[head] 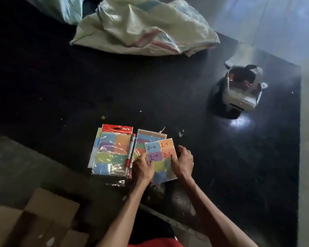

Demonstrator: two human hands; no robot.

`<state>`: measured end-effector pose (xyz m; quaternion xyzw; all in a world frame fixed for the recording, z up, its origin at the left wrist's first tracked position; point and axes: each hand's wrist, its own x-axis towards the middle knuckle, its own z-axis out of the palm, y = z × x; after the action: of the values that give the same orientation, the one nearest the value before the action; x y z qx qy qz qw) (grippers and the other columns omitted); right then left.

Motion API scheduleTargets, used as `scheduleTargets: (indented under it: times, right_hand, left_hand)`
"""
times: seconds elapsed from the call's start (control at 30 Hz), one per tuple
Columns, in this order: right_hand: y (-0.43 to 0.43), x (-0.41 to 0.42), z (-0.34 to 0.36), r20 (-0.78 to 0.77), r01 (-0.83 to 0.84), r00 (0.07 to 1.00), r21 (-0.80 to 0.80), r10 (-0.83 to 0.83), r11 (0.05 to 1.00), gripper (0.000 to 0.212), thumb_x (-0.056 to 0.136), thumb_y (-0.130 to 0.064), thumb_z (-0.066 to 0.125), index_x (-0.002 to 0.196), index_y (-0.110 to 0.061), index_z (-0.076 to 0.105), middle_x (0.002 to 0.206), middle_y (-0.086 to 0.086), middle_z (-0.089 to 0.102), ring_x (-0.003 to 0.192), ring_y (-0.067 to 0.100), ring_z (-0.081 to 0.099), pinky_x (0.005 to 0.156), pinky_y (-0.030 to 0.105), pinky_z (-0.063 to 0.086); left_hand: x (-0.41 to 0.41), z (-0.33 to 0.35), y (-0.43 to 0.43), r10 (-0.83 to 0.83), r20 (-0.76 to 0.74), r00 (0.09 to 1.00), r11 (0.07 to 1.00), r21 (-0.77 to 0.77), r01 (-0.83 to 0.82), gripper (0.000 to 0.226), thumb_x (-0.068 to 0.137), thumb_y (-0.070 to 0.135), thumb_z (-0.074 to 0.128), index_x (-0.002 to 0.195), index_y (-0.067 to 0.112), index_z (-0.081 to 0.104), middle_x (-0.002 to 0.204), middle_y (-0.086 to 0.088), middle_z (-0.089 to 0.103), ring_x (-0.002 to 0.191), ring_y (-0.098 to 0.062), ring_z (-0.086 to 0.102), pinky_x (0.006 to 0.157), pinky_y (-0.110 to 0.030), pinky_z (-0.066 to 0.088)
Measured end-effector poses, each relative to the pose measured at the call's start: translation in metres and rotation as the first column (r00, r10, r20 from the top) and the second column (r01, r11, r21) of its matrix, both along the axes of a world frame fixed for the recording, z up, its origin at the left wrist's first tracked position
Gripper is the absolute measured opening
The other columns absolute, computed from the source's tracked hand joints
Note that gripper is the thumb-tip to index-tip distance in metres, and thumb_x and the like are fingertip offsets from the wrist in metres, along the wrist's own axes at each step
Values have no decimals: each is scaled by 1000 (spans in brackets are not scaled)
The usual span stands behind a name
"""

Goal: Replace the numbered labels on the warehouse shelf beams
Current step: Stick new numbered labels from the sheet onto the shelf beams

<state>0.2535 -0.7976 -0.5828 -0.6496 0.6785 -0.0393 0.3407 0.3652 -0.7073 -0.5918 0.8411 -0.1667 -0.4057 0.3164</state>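
A sheet of coloured sticker labels [160, 154] lies on the dark table [78, 97], with 1-2, 1-3, 1-4 and a partly covered number handwritten on its top four labels. My left hand [143, 169] pinches the sheet's left edge beside the purple 1-4 label. My right hand [184, 163] grips the sheet's right edge, thumb on the orange label. A sealed pack of coloured labels [112, 152] with a red header lies to the left. A red and white marker [131, 150] rests between that pack and another label sheet [146, 138] under the held one.
A crumpled white woven sack [146, 27] lies at the table's far side. A white headset device [243, 90] sits at the right. Flattened cardboard [34, 221] is on the floor at lower left. The table's front edge runs past my forearms.
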Motion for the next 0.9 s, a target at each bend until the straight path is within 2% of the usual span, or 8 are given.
scheduleTargets:
  times: [0.27,0.4,0.5,0.6,0.7,0.77,0.83,0.9]
  right_hand:
    - [-13,5,-23,-1,96,995,30,-96,995,41,94,-34,58,131,-15,59,122,9,62,116,26,60,102,47,48]
    - [-17,12,-26,9,174,985,69,-175,982,40,94,-37,57,128,-17,60,120,7,64,117,25,60,105,49,46]
    - [-18,13,-30,29,213,976,92,-216,973,38,93,-40,56,125,-19,62,118,6,66,115,24,61,104,49,48]
    - [-19,14,-36,60,246,965,118,-254,962,30,89,-43,57,111,-24,66,112,5,68,107,23,65,98,49,52]
    - [-19,13,-41,72,251,963,95,-258,963,26,85,-42,62,103,-23,67,109,5,63,103,23,63,95,47,54]
    - [-18,13,-40,68,247,965,97,-254,964,26,86,-40,64,104,-22,67,112,6,59,108,24,59,98,46,51]
    - [-16,14,-38,73,236,967,116,-245,965,25,86,-41,65,103,-23,67,116,6,57,113,24,54,101,47,48]
    - [-15,16,-33,118,219,965,134,-235,967,18,85,-41,65,97,-28,64,114,2,60,113,21,55,101,47,47]
  left_hand:
    - [-9,-6,-26,181,25,983,980,79,-182,42,94,17,66,135,12,57,125,-13,66,109,-31,65,93,-51,56]
    - [-10,-6,-33,260,-36,965,962,94,-255,39,96,23,63,134,15,57,126,-8,66,108,-26,66,92,-46,58]
    - [-8,-9,-39,388,-89,917,920,100,-379,35,94,23,64,128,16,59,119,-6,70,103,-25,68,93,-45,58]
    - [-3,-11,-43,539,-241,807,841,95,-533,37,90,14,68,126,15,56,119,-9,70,103,-24,68,95,-45,58]
    - [2,-19,-44,586,-296,754,804,91,-588,38,87,5,73,123,6,64,114,-12,71,97,-24,69,79,-36,60]
    - [4,-22,-43,570,-335,750,812,93,-576,18,88,4,73,104,9,70,106,-14,74,89,-25,71,66,-30,59]
    - [7,-23,-40,557,-373,742,817,86,-570,13,90,5,72,90,18,68,103,-15,75,87,-26,72,65,-31,59]
    - [13,-20,-34,563,-424,710,801,66,-595,14,91,6,70,92,19,67,98,-13,75,81,-23,71,63,-32,58]
